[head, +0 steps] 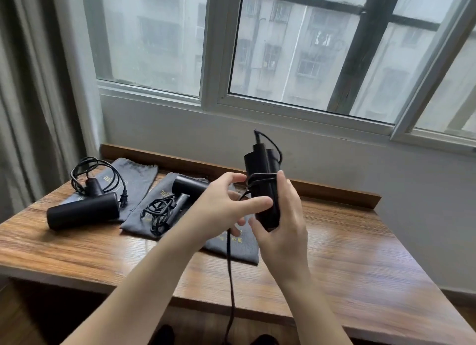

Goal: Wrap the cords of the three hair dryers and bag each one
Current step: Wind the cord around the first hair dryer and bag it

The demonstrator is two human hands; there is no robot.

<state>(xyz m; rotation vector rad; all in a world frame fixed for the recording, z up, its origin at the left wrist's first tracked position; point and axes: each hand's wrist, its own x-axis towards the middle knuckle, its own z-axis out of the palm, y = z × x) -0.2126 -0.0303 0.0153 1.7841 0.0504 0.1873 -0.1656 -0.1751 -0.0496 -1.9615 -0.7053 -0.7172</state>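
Wooden desk (347, 254) by window; right hand (280, 223) gripped upright dryer (262, 187) mid-frame, left hand (221, 205) pinched its cord (229, 267).

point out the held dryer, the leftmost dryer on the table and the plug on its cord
held dryer (257, 161): head view, upper body above the wrapped cord
leftmost dryer (82, 210): head view, middle of its barrel
plug (123, 200): head view, plug body at the cord's end

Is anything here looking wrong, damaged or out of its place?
Nothing looks damaged. One oddity: the black cord of the black folded hair dryer in the right hand hangs over the wooden desk edge, only partly wrapped.
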